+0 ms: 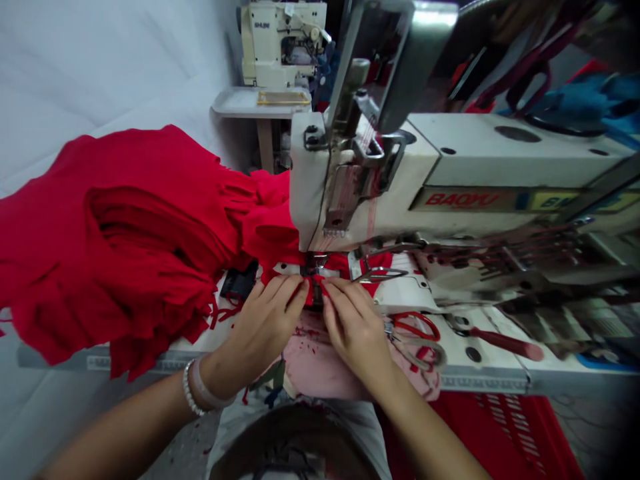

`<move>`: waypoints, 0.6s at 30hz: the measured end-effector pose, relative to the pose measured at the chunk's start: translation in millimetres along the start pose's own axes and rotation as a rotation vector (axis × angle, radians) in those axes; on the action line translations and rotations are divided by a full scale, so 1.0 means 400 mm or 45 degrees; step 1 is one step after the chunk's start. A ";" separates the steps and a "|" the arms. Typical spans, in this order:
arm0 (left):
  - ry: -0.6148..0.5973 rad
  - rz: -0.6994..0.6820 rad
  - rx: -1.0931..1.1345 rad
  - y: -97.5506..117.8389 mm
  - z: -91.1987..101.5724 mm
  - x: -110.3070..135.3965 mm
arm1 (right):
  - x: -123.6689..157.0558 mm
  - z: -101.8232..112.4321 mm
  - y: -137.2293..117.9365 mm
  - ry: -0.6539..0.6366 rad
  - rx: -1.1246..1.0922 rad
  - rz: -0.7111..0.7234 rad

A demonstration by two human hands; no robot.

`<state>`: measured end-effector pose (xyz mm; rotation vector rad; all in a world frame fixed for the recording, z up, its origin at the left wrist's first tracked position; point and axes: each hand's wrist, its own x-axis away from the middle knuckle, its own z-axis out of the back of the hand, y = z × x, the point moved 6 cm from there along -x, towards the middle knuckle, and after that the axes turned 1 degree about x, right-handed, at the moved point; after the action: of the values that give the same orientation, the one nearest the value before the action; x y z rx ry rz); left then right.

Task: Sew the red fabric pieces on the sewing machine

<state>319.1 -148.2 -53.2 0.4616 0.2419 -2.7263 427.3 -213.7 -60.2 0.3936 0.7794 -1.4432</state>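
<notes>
My left fingers (291, 288) and right fingers (336, 293) both pinch red cloth (309, 294), presser foot (316, 263) just ahead, neither hand clearly nearer.

Table (485, 382) — red fabric (150, 167) | sewing machine (450, 150) | pink cloth (320, 367) | red-handled tool (503, 342)

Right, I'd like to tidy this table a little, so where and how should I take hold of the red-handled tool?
Probably by the middle of its red handle, coming from the near right: the handle is slim and straight, lying on the table with its free end angled toward the near edge. The metal end sits nearer the right hand.
</notes>
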 end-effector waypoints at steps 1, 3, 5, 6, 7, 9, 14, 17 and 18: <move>-0.010 0.000 0.001 0.003 -0.003 -0.001 | 0.001 -0.002 -0.007 -0.024 0.035 0.033; -0.010 0.000 0.025 0.006 -0.006 -0.001 | 0.002 -0.009 -0.022 -0.094 0.160 0.122; 0.001 0.008 0.062 0.006 -0.008 0.000 | 0.002 -0.014 -0.031 -0.141 0.252 0.172; 0.002 0.009 0.079 0.005 -0.009 0.000 | 0.003 -0.015 -0.033 -0.151 0.269 0.181; -0.001 0.009 0.091 0.005 -0.010 0.001 | 0.004 -0.015 -0.033 -0.160 0.278 0.189; -0.014 0.003 0.108 0.004 -0.013 0.003 | 0.006 -0.016 -0.032 -0.156 0.284 0.206; -0.001 0.019 0.142 0.000 -0.015 0.001 | 0.005 -0.017 -0.022 -0.094 0.226 0.197; 0.007 0.023 0.147 -0.002 -0.020 -0.003 | -0.005 -0.019 -0.017 -0.079 0.218 0.181; 0.018 0.022 0.141 -0.003 -0.021 -0.003 | -0.009 -0.020 -0.016 -0.081 0.221 0.181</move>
<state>322.1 -144.6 -60.6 0.5111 0.0900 -2.7298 419.5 -206.5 -62.1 0.5229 0.5652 -1.3868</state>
